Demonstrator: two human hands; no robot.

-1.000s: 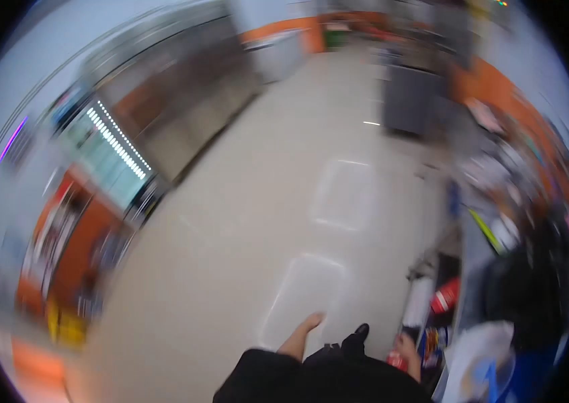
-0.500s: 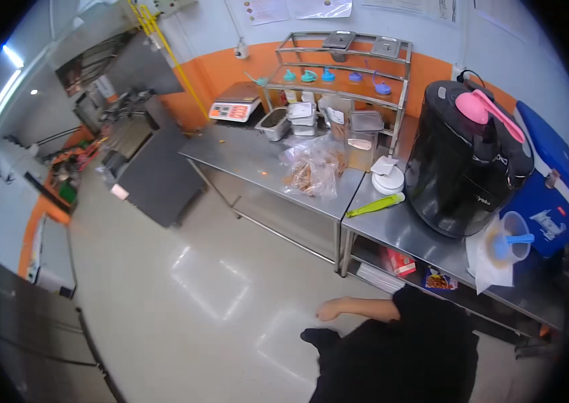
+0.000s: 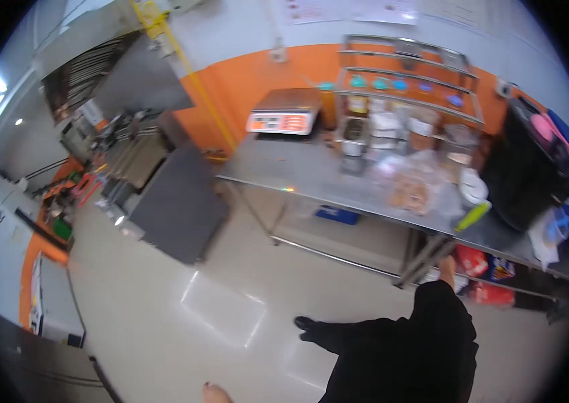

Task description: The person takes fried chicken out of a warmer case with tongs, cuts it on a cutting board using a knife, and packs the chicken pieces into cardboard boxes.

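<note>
At the bottom edge, part of my left hand [image 3: 215, 393] shows over the floor, cut off by the frame; its fingers cannot be made out. My right hand [image 3: 447, 266] is low beside the front edge of the steel table [image 3: 264, 161], near red packages [image 3: 472, 260] on the lower shelf. It is small and blurred, and whether it holds anything is unclear. Above it on the tabletop lie a green-handled utensil [image 3: 473, 216] and a clear plastic bag [image 3: 412, 191] with brown contents.
A scale [image 3: 284, 113] stands on the table, left of metal containers [image 3: 353, 131] and a wire rack [image 3: 365, 70]. A large black appliance [image 3: 526, 168] is at the right. A grey cabinet [image 3: 180, 201] stands left of the table. One black shoe [image 3: 304, 323] shows on the floor.
The view has swung from the long room to the steel table and its left side. My right hand has moved from over the floor to the table's edge; my left hand shows at the bottom.
</note>
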